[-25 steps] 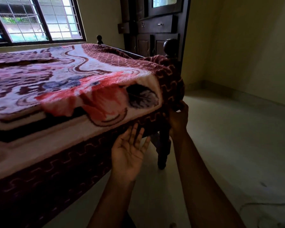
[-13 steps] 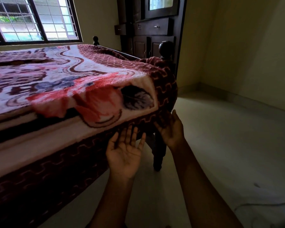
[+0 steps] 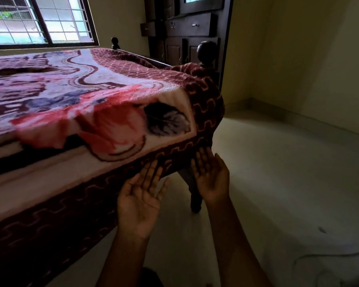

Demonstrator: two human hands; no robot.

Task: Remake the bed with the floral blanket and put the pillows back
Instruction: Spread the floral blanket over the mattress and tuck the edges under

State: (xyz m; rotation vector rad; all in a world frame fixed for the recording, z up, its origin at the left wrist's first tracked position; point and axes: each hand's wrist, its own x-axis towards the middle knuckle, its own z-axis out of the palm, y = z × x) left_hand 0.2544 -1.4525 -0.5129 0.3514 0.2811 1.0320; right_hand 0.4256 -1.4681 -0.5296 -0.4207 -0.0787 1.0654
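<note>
The floral blanket, cream with red and purple flowers and a maroon wavy border, covers the bed and hangs over its near side and corner. My left hand is palm up with straight fingers, its fingertips touching the hanging maroon border. My right hand is also flat and palm up, fingertips under the blanket's draped corner beside the dark bed leg. Neither hand holds anything. No pillows are in view.
A dark wooden bedpost knob stands at the corner, with a dark wardrobe behind it. A barred window is at the far left. Pale floor spreads to the right, with a thin cord lying on it.
My right hand let go of the blanket at the bedpost and dropped to the lower corner, opening flat. My left hand stayed at the hanging border.
</note>
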